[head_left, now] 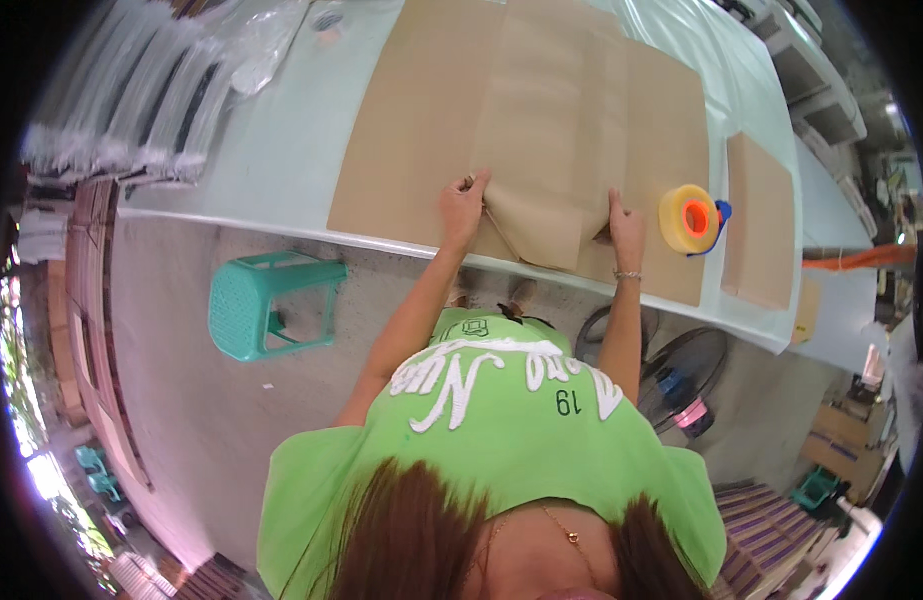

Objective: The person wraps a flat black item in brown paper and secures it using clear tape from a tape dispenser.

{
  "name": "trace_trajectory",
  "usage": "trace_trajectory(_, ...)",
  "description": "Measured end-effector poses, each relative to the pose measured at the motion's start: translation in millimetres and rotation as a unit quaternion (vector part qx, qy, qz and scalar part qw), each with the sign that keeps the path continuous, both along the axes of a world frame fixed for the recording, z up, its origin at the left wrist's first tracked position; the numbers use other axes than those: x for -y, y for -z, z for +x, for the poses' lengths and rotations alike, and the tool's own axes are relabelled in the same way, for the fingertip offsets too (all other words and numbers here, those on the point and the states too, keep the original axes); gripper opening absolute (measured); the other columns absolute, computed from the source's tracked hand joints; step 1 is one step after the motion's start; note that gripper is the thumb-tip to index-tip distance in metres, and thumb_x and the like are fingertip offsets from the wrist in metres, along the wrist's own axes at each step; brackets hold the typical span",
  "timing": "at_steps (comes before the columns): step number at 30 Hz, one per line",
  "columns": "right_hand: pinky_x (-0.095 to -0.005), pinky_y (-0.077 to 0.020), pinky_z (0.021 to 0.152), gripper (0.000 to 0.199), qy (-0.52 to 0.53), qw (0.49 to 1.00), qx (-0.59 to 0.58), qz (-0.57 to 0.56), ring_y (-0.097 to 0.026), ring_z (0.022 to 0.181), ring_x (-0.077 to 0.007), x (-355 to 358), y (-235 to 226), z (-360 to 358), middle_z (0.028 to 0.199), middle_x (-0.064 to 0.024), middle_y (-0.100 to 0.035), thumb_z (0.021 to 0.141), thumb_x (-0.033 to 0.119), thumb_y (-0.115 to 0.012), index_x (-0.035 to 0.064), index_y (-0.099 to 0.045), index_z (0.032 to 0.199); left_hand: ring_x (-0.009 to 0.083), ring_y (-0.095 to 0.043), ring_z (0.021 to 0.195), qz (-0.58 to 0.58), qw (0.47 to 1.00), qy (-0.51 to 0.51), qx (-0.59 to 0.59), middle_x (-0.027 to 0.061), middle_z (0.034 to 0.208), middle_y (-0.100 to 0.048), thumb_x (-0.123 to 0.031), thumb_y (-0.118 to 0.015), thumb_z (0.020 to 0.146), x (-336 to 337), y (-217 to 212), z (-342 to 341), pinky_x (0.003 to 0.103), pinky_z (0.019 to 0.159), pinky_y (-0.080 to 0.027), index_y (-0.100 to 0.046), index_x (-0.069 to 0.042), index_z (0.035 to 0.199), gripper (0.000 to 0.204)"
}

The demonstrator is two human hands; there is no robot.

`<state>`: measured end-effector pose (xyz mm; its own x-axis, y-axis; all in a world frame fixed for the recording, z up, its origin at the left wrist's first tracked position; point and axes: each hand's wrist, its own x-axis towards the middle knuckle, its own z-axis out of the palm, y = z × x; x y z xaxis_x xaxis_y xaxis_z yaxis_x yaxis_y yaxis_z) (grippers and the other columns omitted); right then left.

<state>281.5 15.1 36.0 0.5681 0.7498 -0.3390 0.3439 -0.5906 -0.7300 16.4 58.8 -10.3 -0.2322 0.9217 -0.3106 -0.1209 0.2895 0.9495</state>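
A long brown kraft paper piece (pixel 536 150), folded along its length, lies on a wider flat brown cardboard sheet (pixel 406 130) on the table. Its near end bends up and sags between my hands. My left hand (pixel 463 208) is closed in a pinch on the paper's left near corner. On the opposite side, my right hand (pixel 626 235) grips the right near edge, thumb on top and fingertips partly hidden beneath. A tape dispenser (pixel 673 222), with a wide yellowish tape roll, orange core and blue handle, rests on the cardboard just right of my right hand.
The table (pixel 251 150) has a pale plastic cover. Plastic-wrapped bundles (pixel 146 100) are piled at its far left, and a narrow brown cardboard piece (pixel 759 220) lies near its right end. A green stool (pixel 266 305) and a black fan (pixel 686 375) stand on the floor.
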Motion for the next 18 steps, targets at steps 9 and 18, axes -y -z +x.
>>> trace_trajectory(9,-0.0296,-0.0553,0.056,0.042,0.08,0.957,-0.213,0.179,-0.06,0.059,-0.0119,15.7,8.1,-16.0,0.072,-0.006,-0.062,0.096,0.037,-0.06,-0.0021,-0.06,0.08,0.0132,-0.056,0.05,0.011,0.999,0.019,-0.028,0.0062,0.06,-0.061,-0.04,-0.066,0.088,22.1,-9.1,17.6,0.031,0.05,-0.046,-0.066,0.004,0.079,0.045)
trace_trajectory(18,-0.0235,-0.0427,0.048,0.03,0.082,0.946,-0.234,0.207,-0.05,0.053,-0.008,41.6,5.5,-32.0,0.065,0.0004,-0.055,0.095,0.03,-0.064,0.0048,-0.059,0.08,0.0113,-0.058,0.052,-0.013,0.994,0.104,-0.008,0.0063,0.065,-0.065,-0.032,-0.066,0.089,63.2,-30.8,23.8,0.029,0.048,-0.046,-0.069,0.004,0.086,0.037)
